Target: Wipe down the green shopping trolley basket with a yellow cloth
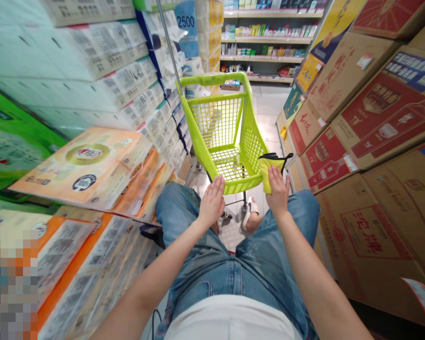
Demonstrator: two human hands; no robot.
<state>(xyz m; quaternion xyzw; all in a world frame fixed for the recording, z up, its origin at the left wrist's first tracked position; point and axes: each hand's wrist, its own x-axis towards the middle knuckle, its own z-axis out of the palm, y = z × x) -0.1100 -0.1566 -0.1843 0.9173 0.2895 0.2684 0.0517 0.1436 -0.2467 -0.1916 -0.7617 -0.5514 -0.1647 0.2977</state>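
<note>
A lime-green shopping basket cart [219, 101] stands between my knees, with an open grid of slats and a tall metal pole at its left. My left hand [212, 200] rests at the near left corner of the basket, fingers stretched out and nothing in them. At the near right corner, my right hand [278, 191] holds a yellow cloth with a black edge [265, 170] against the basket. Its fingers lie over the cloth, and the thumb is out to the side. Part of the cloth is hidden under the hand.
Stacked packs of tissue [102, 71] line the left, with orange packs [88, 165] close to my left arm. Cardboard cartons [371, 226] are piled along the right. Shelves of goods [269, 40] stand ahead across the tiled floor [267, 101].
</note>
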